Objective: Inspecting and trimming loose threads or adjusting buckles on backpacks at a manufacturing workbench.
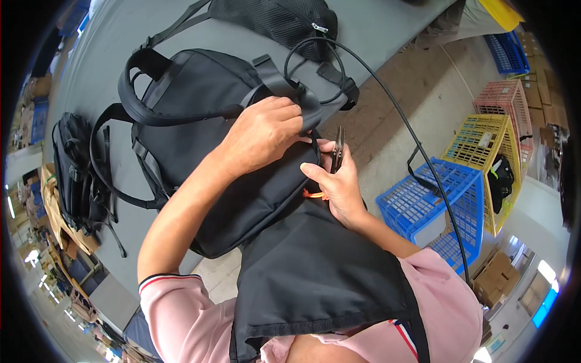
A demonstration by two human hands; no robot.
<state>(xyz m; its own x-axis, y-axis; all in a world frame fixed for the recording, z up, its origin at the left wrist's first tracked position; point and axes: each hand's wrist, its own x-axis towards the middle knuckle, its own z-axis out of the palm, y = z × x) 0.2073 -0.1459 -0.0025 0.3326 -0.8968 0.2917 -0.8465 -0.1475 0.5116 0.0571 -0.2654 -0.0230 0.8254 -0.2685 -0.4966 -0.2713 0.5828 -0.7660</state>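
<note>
A black backpack [196,81] lies on the grey table in front of me, its padded shoulder straps loose on top. My left hand [264,133] is closed, pinching the black fabric at the bag's right side beside a webbing strap [270,74]. At the same edge, my right hand [339,187] holds small dark metal thread snips [338,150] against its palm, points upward. Its thumb and fingers are close to the bag's seam; their tips are partly hidden by the fabric. An orange loop [315,195] shows beneath the right thumb.
Another black bag with mesh [266,21] lies at the table's far side, and a black backpack [75,169] at the left. A black cable [399,100] arches across the right. Blue [433,199], yellow [484,145] and pink [505,103] plastic crates stand on the floor.
</note>
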